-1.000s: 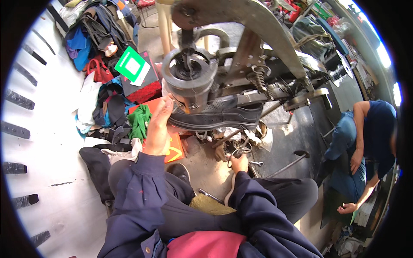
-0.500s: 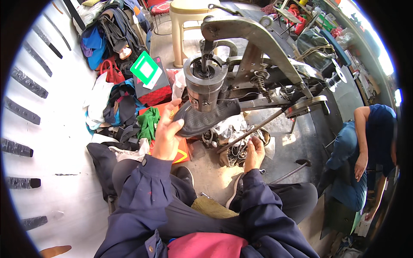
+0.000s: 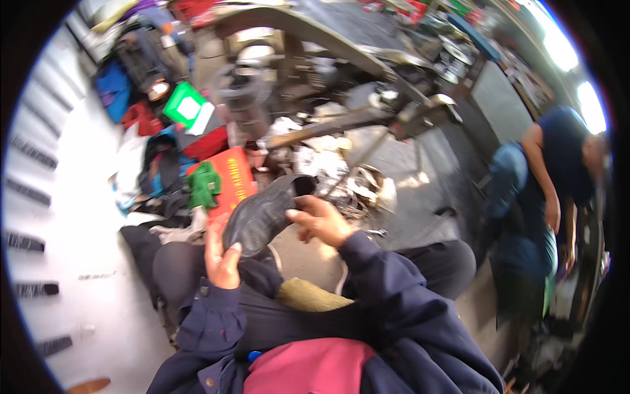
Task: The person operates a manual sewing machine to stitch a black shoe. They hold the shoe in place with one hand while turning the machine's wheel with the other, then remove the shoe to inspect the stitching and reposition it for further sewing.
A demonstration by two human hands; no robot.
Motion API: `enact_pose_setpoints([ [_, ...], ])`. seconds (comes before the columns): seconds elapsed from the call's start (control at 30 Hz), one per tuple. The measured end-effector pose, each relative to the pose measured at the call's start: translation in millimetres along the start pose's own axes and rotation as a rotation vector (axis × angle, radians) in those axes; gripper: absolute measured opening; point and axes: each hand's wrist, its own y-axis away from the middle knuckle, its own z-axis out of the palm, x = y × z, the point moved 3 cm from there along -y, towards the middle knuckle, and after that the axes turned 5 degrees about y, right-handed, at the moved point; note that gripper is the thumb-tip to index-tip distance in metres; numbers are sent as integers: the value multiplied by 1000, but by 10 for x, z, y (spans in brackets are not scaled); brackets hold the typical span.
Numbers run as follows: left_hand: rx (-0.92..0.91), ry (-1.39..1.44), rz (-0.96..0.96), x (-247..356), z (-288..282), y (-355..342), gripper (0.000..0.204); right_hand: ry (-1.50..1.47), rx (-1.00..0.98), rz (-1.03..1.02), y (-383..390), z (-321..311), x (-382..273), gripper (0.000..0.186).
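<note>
A black perforated shoe [image 3: 262, 213] is held tilted over my lap, away from the machine, its opening toward the upper right. My left hand [image 3: 222, 256] grips it at the toe, thumb on the near side. At the heel end my right hand [image 3: 321, 222] has thumb and fingers closed on the edge near the opening. Beyond the shoe stands a shoe-stitching machine [image 3: 308, 39] with a long metal arm and a round cylinder head [image 3: 246, 98], both blurred by motion.
An orange-red box [image 3: 231, 172] with a green cloth [image 3: 205, 184] lies left of the shoe. Bags and clothes heap at the far left. A container of scraps [image 3: 367, 187] stands beneath the machine. Another person [image 3: 558, 177] sits at the right. A yellowish pad [image 3: 312, 295] lies between my legs.
The shoe has come off the machine's cylinder and down toward me. My right hand has moved up and left to take its heel end. The view has shifted and blurred.
</note>
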Motion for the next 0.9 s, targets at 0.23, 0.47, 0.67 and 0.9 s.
enact_pose_setpoints([
  [0.23, -562, -37, -540, -372, 780, -72, 63, 290, 535, 224, 352, -1366, 717, 32],
  [0.47, -819, -260, -413, -383, 1263, 44, 43, 1149, 812, 550, 1343, -3483, 1099, 42],
  [0.67, -845, -334, -409, -483, 1427, 27, 42, 1218, 856, 758, 2558, -4693, 1293, 35],
  [0.9, -818, -476, -512, -750, 1328, -11, 44, 984, 1264, 767, 2724, -4775, 1943, 57],
])
